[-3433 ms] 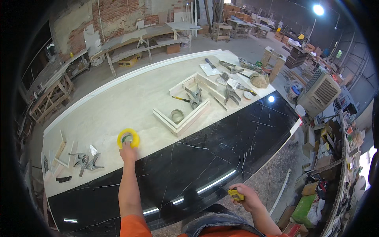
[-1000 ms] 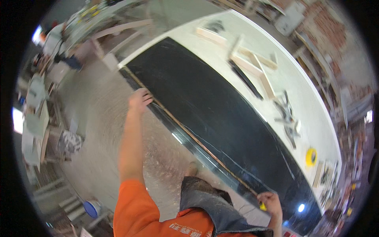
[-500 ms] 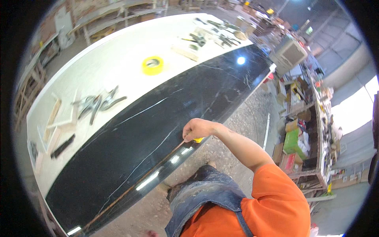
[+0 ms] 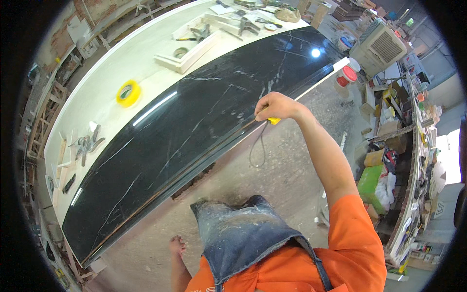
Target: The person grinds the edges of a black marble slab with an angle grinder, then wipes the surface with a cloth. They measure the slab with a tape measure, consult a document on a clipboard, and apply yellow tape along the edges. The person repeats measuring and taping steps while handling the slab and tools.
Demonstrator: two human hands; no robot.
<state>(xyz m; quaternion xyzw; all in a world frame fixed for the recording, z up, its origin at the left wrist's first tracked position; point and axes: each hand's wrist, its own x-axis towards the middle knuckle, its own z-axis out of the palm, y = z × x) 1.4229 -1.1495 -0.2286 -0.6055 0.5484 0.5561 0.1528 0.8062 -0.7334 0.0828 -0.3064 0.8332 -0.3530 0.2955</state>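
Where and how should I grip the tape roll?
I'd pinch the tape roll by its rim, thumb outside and fingers in the hole, coming from above, over the black slab. It lies flat on the white panel, its hole facing up. The right hand holds the tape measure, so the left hand probably suits better.

Head view: the left of two side-by-side fisheye cameras is looking steeply down from the wearer's own head, facing forward across the black slab (image 4: 160, 141). The blue apron (image 4: 243, 238) is occupying the near foreground; the right hand (image 4: 276, 107) is appearing farther off, and the pale vented cabinet (image 4: 382, 46) is marking the distant upper right. Straight edges are bending toward the rim.
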